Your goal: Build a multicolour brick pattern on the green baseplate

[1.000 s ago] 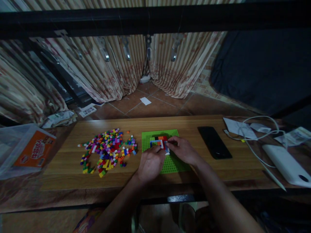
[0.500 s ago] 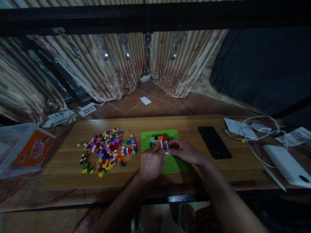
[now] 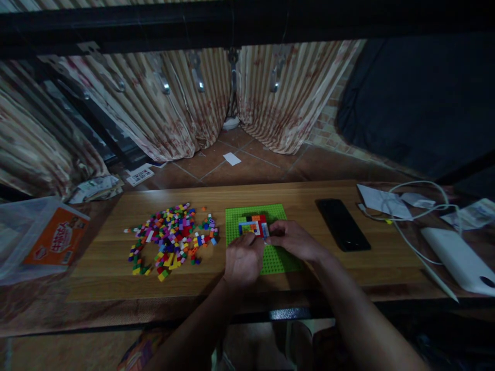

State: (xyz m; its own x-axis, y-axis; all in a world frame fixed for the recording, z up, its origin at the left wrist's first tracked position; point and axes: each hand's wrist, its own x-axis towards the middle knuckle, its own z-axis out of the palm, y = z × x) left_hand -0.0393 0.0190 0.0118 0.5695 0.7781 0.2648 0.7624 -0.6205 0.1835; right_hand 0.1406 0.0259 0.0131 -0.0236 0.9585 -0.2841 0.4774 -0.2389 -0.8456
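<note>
A green studded baseplate (image 3: 281, 264) lies on the wooden board, carrying a small toy-brick build (image 3: 254, 225) of red, orange, white, blue and black bricks. My left hand (image 3: 243, 260) rests over the near side of the build. Its fingers are bent against the bricks, and the hand hides that part. At the build's right edge is my right hand (image 3: 292, 239), thumb and fingers closed on the bricks there. Whether a loose brick is between the fingers is too small to tell. Left of the plate spreads a pile of loose toy bricks (image 3: 174, 234) in many colours.
The wooden board (image 3: 112, 278) bears a black phone (image 3: 342, 224) at right. Beyond it are a white power bank (image 3: 458, 260), a white cable (image 3: 412, 247) and papers (image 3: 382, 202). A clear plastic box (image 3: 13, 234) with an orange packet (image 3: 58, 237) stands at left.
Both hands stay at the build with only slight shifts of the fingers. More of the build's white and blue bricks show now. The whole view has moved a little.
</note>
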